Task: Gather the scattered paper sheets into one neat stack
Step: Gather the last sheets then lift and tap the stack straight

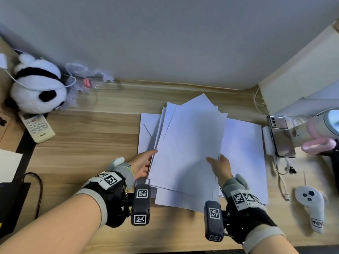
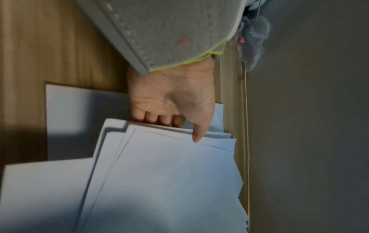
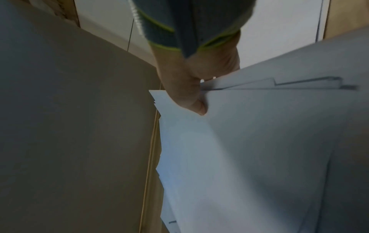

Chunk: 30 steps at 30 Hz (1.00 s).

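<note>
A loose bundle of white paper sheets (image 1: 190, 142) is held tilted above the wooden desk (image 1: 88, 143), its edges fanned and uneven. My left hand (image 1: 142, 165) grips the bundle's left edge, thumb on top (image 2: 196, 138) and fingers underneath. My right hand (image 1: 219, 166) pinches the right edge, thumb (image 3: 196, 107) pressed on the top sheet (image 3: 259, 141). More sheets lie flat on the desk below: one at the left (image 1: 147, 132), one at the right (image 1: 244, 154), one toward the front (image 1: 176, 200).
A panda plush (image 1: 36, 85) and a remote control (image 1: 37, 127) lie at the back left. A phone (image 1: 281, 136), cables, a pink-handled item (image 1: 317, 143) and a white controller (image 1: 311, 204) crowd the right side. A wall stands behind; a dark device (image 1: 11, 204) sits front left.
</note>
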{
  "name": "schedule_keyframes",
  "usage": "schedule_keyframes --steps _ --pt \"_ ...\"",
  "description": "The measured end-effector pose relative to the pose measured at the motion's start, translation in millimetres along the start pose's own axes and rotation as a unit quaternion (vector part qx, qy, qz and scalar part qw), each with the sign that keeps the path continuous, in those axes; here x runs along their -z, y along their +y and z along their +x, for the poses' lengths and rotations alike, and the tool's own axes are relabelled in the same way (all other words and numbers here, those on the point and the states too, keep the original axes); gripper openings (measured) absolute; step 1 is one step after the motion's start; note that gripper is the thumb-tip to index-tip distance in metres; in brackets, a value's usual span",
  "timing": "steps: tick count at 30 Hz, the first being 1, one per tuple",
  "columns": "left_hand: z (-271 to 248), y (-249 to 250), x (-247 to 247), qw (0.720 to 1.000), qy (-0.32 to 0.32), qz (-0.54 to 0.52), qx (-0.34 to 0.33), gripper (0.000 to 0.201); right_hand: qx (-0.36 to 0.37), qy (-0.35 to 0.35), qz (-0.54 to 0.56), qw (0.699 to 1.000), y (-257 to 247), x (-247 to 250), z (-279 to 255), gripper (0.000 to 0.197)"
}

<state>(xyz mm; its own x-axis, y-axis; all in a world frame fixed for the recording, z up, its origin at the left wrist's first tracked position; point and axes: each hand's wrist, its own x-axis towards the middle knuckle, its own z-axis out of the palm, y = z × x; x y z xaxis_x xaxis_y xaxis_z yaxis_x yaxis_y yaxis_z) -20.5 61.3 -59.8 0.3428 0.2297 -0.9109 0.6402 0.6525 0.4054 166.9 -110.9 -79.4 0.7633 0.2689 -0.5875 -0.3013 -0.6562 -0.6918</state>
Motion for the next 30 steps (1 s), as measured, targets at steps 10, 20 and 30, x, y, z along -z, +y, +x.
schedule_keyframes --steps 10,20,30 --pt "8.8 6.7 -8.6 0.993 0.058 0.067 -0.078 0.041 -0.037 -0.081 0.146 0.985 11.1 29.4 -7.6 0.018" --pt "-12.0 -1.7 32.0 0.987 0.136 -0.015 -0.085 0.056 -0.121 0.275 -0.117 0.947 64.5 93.9 28.1 0.058" --pt "-4.6 -18.0 22.6 0.986 0.156 0.002 -0.066 0.084 -0.143 0.207 -0.054 0.966 69.1 110.6 13.3 0.077"
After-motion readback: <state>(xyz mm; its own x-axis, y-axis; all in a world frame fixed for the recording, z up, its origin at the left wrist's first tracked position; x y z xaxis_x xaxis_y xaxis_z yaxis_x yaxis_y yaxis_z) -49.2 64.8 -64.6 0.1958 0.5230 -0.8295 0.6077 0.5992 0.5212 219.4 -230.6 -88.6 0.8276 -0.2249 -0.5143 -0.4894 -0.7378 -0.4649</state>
